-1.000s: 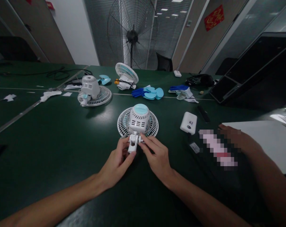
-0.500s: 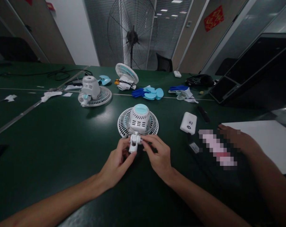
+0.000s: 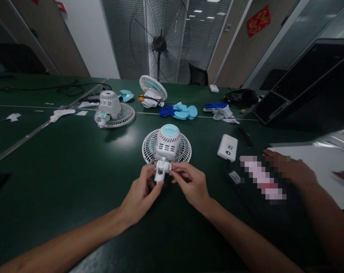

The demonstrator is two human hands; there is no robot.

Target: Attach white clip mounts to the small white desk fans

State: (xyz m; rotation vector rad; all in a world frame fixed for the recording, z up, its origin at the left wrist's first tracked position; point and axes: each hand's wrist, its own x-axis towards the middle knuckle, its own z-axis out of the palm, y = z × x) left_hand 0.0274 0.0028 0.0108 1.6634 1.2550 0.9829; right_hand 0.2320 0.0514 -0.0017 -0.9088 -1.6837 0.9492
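A small white fan (image 3: pixel 168 146) rests grille-down on the dark green table, its motor housing with a light blue cap on top. Its white clip bracket (image 3: pixel 161 170) points toward me. My left hand (image 3: pixel 142 193) grips the bracket's left side, thumb at its lower end. At the bracket's right side, the thumb and fingers of my right hand (image 3: pixel 190 184) pinch a small part of it; the fingertips partly hide that part.
Behind are a second fan (image 3: pixel 109 104), a third fan (image 3: pixel 152 91), light blue blades (image 3: pixel 185 112) and gloves (image 3: pixel 219 110). On the right lie a white power bank (image 3: pixel 227 147), another person's hand (image 3: pixel 291 167) and a white board (image 3: pixel 328 161).
My hands keep their hold on the bracket, with barely any shift. At the right, clear plastic and a dark reddish shape have come into view over the white board.
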